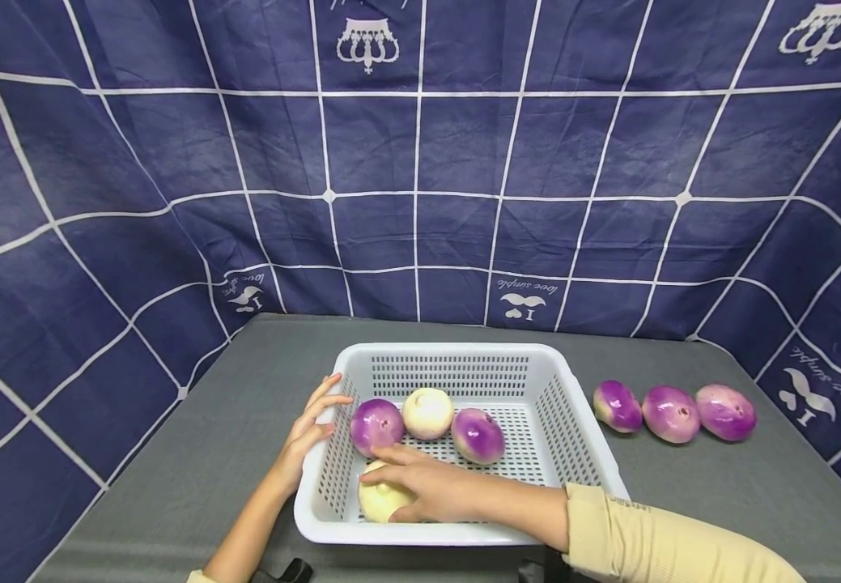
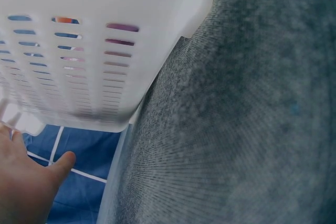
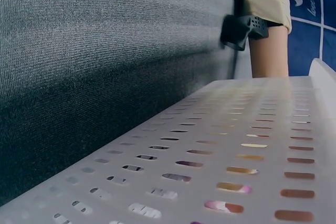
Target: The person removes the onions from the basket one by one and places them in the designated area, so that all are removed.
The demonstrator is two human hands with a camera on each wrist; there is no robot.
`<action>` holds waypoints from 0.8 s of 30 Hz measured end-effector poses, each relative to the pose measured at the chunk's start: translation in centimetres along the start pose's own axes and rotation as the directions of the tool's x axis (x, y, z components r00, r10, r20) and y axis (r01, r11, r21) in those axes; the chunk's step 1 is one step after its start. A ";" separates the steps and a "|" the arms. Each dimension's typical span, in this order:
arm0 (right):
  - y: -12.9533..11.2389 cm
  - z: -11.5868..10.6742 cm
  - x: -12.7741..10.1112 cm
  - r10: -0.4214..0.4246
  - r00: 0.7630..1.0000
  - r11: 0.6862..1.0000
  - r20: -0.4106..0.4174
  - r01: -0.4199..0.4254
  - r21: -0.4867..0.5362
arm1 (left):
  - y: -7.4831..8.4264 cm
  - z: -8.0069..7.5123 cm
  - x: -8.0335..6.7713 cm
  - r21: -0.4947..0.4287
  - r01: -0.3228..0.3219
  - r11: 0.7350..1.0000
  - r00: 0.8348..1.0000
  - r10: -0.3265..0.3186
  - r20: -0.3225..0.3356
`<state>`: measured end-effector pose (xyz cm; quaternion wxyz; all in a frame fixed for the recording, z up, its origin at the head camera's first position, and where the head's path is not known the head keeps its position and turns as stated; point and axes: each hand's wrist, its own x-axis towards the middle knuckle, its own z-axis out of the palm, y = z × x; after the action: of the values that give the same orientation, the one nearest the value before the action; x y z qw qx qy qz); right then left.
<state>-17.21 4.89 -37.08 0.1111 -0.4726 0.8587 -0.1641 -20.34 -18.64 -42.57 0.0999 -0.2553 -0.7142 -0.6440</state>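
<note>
A white perforated plastic basket (image 1: 456, 532) stands on the grey table in the head view. My left hand (image 1: 305, 441) rests its straight, spread fingers on the basket's left rim; the left wrist view shows the thumb held apart beside the outer wall. Inside the basket, my right hand (image 1: 438, 486) reaches over the front rim and grips a pale yellow round vegetable (image 1: 378, 504), fingers over its top and thumb at its near side. Behind it lie a purple turnip (image 1: 376, 427), another pale round vegetable (image 1: 429, 413) and a second purple turnip (image 1: 478, 436). Slatted basket walls fill much of both wrist views.
To the right of the basket, three purple turnips (image 1: 670, 414) lie in a row on the grey table (image 1: 682, 486). A blue cloth (image 1: 464, 162) with white lines hangs behind and along both sides. Dark straps (image 1: 292, 572) show at the front edge.
</note>
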 end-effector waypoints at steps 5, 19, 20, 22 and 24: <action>0.1 0.0 0.2 0.018 1.000 1.000 0.011 -0.018 0.015 | 0.0 0.0 -0.1 -0.002 0.005 1.000 1.000 -0.005 0.002; -0.4 -0.5 0.1 0.026 0.998 0.996 -0.058 -0.031 -0.081 | -0.1 -0.1 0.0 0.002 -0.011 1.000 1.000 0.011 0.000; -0.6 -0.7 0.1 0.035 0.998 0.995 -0.059 -0.041 -0.090 | -0.1 -0.1 0.0 0.002 -0.009 1.000 1.000 0.009 -0.001; -0.8 -1.1 -0.1 0.045 0.997 0.993 -0.065 -0.052 -0.109 | -0.1 -0.1 -0.1 0.002 -0.007 1.000 1.000 0.007 -0.001; -1.0 -1.5 -0.2 0.062 0.995 0.991 -0.072 -0.071 -0.118 | -0.1 -0.1 -0.1 -0.001 -0.004 1.000 1.000 0.004 0.000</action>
<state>-16.85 4.87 -35.32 0.0584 -0.4436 0.8856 -0.1245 -20.32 -18.72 -42.71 0.1013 -0.2567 -0.7133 -0.6443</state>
